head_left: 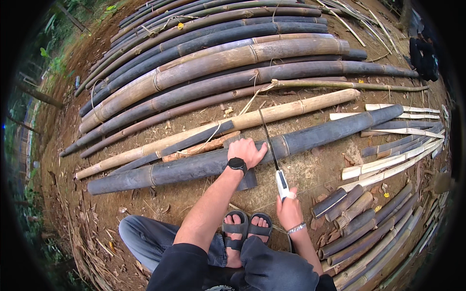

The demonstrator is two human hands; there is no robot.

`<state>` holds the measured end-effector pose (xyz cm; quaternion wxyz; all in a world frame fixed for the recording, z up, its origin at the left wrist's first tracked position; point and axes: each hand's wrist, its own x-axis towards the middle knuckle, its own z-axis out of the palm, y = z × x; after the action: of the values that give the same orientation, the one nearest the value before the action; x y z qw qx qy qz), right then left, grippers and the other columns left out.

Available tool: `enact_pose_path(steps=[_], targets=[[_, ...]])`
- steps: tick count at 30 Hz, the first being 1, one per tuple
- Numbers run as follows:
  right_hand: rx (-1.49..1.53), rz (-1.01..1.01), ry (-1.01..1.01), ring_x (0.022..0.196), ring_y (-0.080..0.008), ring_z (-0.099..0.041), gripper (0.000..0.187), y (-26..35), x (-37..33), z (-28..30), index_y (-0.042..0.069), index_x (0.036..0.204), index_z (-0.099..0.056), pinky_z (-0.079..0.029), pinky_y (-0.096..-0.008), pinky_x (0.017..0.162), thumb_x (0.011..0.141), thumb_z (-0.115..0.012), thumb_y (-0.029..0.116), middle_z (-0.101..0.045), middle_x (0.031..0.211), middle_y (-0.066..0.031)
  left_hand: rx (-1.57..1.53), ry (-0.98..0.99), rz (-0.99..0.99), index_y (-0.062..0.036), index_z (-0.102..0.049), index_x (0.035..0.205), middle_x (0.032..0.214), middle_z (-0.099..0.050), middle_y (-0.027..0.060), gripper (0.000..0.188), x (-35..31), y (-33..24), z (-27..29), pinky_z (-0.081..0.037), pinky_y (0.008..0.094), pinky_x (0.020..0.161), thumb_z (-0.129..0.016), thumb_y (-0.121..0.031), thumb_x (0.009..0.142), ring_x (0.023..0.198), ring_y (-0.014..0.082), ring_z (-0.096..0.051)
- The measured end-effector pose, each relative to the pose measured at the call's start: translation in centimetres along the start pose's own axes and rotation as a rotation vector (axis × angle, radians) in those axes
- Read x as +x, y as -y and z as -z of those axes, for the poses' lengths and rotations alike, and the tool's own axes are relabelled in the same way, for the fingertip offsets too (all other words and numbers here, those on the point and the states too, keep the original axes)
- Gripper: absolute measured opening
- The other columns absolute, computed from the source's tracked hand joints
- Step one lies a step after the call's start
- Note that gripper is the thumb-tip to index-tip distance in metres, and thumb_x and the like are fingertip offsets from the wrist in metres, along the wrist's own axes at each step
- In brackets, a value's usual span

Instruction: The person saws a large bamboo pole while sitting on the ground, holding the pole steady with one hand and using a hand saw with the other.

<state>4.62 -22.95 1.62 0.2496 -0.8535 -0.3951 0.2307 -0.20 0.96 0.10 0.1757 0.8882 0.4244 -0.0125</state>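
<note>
A thick dark bamboo pole (pixel 194 165) lies slantwise across the ground before me, its right end farther off. My left hand (pixel 246 152) presses on top of it near the middle, thumb spread toward the right. My right hand (pixel 290 209) is wrapped round the white and dark handle of a hand saw (pixel 273 150). The saw's long thin blade points away from me and crosses the pole just left of a node ring. Whether the teeth have entered the bamboo, I cannot tell. A short dark bamboo piece (pixel 247 180) sits under the pole below my left hand.
Beyond the pole lie a pale bamboo pole (pixel 315 104) and a dark split strip (pixel 194 140). Many long poles (pixel 208 68) fill the far ground. Split strips (pixel 383 162) and short cut pieces (pixel 349 203) lie at right. My sandalled feet (pixel 235 228) stand close below the pole.
</note>
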Motion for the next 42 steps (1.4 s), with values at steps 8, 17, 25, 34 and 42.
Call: enact_pose_path(steps=[8, 17, 25, 34, 42], targets=[[-0.047, -0.037, 0.031, 0.066, -0.0522, -0.064, 0.044, 0.4, 0.4, -0.4, -0.007, 0.12, -0.031, -0.05, -0.061, 0.056, 0.1, -0.056, 0.023, -0.062, 0.069, -0.033, -0.037, -0.026, -0.019, 0.002, -0.072, 0.075, 0.075, -0.069, 0.0269, 0.067, 0.2, 0.1, 0.2, -0.057, 0.0479, 0.069, -0.05, -0.059, 0.091, 0.074, 0.0397, -0.071], [-0.07, -0.08, 0.085, 0.064, -0.05, -0.065, 0.035, 0.7, 0.7, -0.2, -0.002, 0.112, -0.034, -0.052, -0.059, 0.055, 0.101, -0.054, 0.025, -0.063, 0.066, -0.0289, 0.053, 0.014, 0.006, 0.0037, -0.071, 0.08, 0.078, -0.07, 0.0278, 0.068, 0.4, 0.1, 0.4, -0.056, 0.0484, 0.07, -0.049, -0.06, 0.092, 0.076, 0.0414, -0.07], [0.014, -0.07, 0.105, 0.065, -0.0507, -0.065, 0.038, -0.1, 1.9, -0.2, -0.003, 0.114, -0.035, -0.052, -0.0586, 0.056, 0.1, -0.055, 0.026, -0.064, 0.069, -0.0307, 0.087, -0.026, -0.004, 0.002, -0.071, 0.077, 0.075, -0.069, 0.0263, 0.065, 0.6, -0.3, -0.6, -0.056, 0.0473, 0.069, -0.051, -0.058, 0.091, 0.073, 0.0401, -0.071], [0.071, -0.086, 0.117, 0.064, -0.0525, -0.063, 0.037, 0.7, 2.7, 0.0, -0.004, 0.112, -0.032, -0.05, -0.0608, 0.057, 0.099, -0.057, 0.02, -0.062, 0.066, -0.031, 0.089, -0.033, -0.013, 0.0026, -0.07, 0.078, 0.074, -0.069, 0.027, 0.064, 0.6, -0.5, -0.3, -0.056, 0.0475, 0.07, -0.051, -0.057, 0.091, 0.074, 0.041, -0.071], [0.023, -0.055, 0.095, 0.063, -0.0483, -0.066, 0.035, 1.0, 3.9, 0.0, -0.003, 0.112, -0.036, -0.053, -0.0572, 0.054, 0.1, -0.056, 0.023, -0.064, 0.066, -0.0268, 0.087, -0.016, 0.004, 0.0036, -0.071, 0.079, 0.075, -0.068, 0.029, 0.065, 1.0, -0.4, 0.1, -0.056, 0.0483, 0.071, -0.052, -0.058, 0.09, 0.074, 0.0426, -0.07]])
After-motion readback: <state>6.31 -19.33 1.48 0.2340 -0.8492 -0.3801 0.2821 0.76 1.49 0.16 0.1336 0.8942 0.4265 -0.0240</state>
